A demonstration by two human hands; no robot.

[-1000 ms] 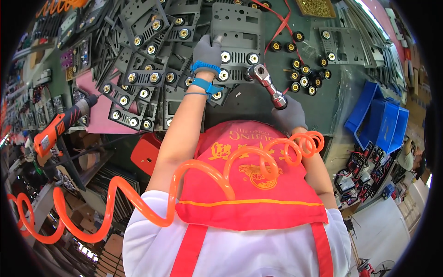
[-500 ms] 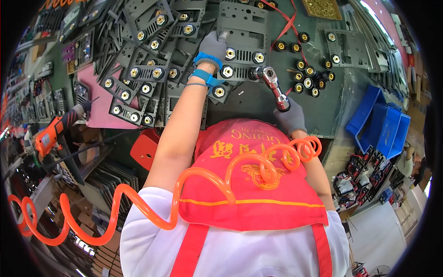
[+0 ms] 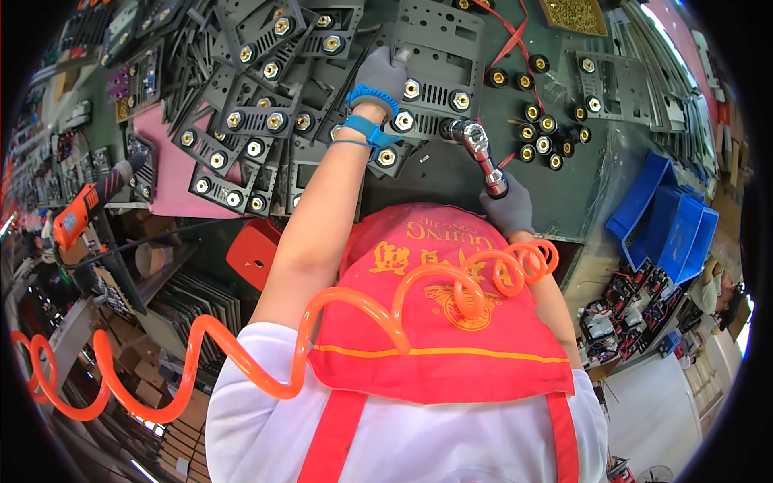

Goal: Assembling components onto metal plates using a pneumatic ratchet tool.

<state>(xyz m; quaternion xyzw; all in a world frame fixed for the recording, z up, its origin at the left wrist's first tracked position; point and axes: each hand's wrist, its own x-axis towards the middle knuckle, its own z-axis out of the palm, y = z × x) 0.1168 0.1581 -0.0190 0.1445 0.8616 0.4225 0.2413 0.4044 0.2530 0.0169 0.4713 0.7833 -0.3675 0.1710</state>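
Note:
A dark slotted metal plate (image 3: 441,74) with brass-centred hex fittings lies on the bench in front of me. My left hand (image 3: 380,76), in a grey glove, is closed on its left edge. In my right hand (image 3: 510,211), also gloved, is a chrome ratchet wrench (image 3: 485,159), gripped by its near end. Its socket (image 3: 448,129) sits at the plate's near right corner and hides what lies beneath. Another hex fitting (image 3: 403,121) shows at the near left corner.
Similar plates (image 3: 278,97) with fittings are piled to the left. Loose black round fittings (image 3: 547,123) stand on the right, below a tray of small brass parts (image 3: 576,14). Blue bins (image 3: 664,217) are at far right. An orange coiled hose (image 3: 233,354) crosses my front.
The wrench head has turned slightly, with the socket still at the same corner. Both hands keep their holds. The whole view has shifted a little.

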